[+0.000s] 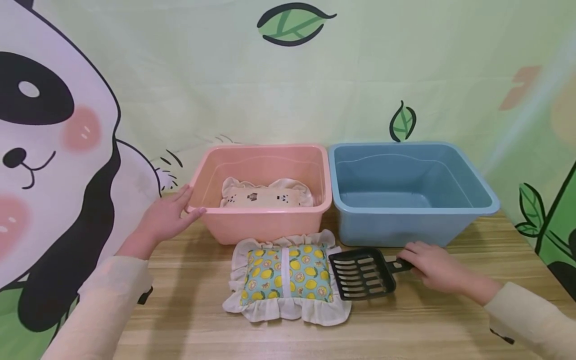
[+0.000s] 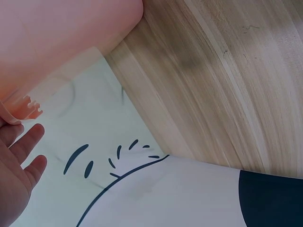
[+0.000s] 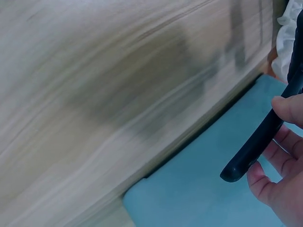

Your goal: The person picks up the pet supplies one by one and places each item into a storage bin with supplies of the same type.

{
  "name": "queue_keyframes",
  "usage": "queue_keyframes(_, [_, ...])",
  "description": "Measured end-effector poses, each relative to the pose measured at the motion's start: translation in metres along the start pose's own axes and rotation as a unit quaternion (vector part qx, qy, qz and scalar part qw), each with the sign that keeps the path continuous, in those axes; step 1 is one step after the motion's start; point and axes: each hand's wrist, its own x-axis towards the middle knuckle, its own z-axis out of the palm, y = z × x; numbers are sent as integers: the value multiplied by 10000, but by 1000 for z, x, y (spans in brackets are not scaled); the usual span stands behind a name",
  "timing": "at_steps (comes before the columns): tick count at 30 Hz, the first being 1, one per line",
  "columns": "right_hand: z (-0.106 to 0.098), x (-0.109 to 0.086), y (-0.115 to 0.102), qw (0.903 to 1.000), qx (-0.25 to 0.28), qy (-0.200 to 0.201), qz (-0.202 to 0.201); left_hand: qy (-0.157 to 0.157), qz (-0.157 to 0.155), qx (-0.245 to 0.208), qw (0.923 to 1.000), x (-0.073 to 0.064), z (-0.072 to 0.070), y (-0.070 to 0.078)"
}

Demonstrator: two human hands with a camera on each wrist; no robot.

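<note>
In the head view my left hand (image 1: 166, 217) touches the left front corner of a pink plastic tub (image 1: 265, 225), its thumb and fingers extended at the rim. The left wrist view shows the fingers against the underside of that rim. My right hand (image 1: 434, 265) holds the handle of a black slotted litter scoop (image 1: 382, 270), whose left edge overlaps the frill of a lemon-print pillow (image 1: 265, 275). From the right wrist view, thumb and fingers pinch the black handle (image 3: 255, 144). A cream pillow (image 1: 265, 196) with small animal faces lies inside the pink tub.
A blue plastic tub (image 1: 405, 225) stands right beside the pink one, its inside floor visible. Both sit on a wood-grain table (image 1: 216, 340). Behind them hangs a green backdrop (image 1: 202, 75) with a panda and leaves.
</note>
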Motion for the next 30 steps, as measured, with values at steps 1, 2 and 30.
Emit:
queue_keyframes(1, [-2,1,0,10000,-7,2,-40,0,3,8,10000,0,0,0])
queue_keyframes(2, [-3,3,0,10000,-33,22,-82,-9,1,9,10000,0,-1,0])
queue_keyframes(30, [-23,24,-12,9991,154,-58,-395,76,39,109,9999,1,1,0])
